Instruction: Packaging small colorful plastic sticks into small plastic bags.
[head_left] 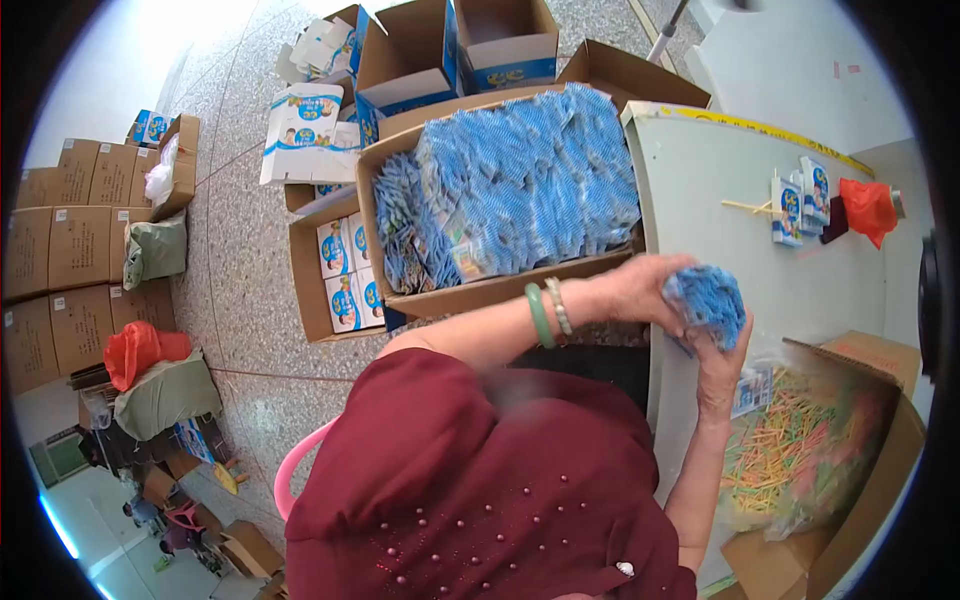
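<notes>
Over the edge of the pale table (690, 180), my two hands hold one bundle of blue-and-white striped small packets (708, 300). My left hand (643, 288), with a green bangle and a beaded bracelet at the wrist, is closed round the bundle's left side. From below and the right, my right hand (718, 366) grips it, thumb and fingers partly hidden. Just left of my hands stands a large open carton (440, 300) heaped with similar striped packets (530, 180); darker multicoloured ones lie at its left end.
At right, a carton (905, 440) holds a clear bag of colourful thin sticks (790, 440). Small printed boxes (788, 210) and a red bag (868, 212) sit on the table. Open cartons (505, 60) stand beyond; stacked brown cartons (80, 245) line the left. People work far off.
</notes>
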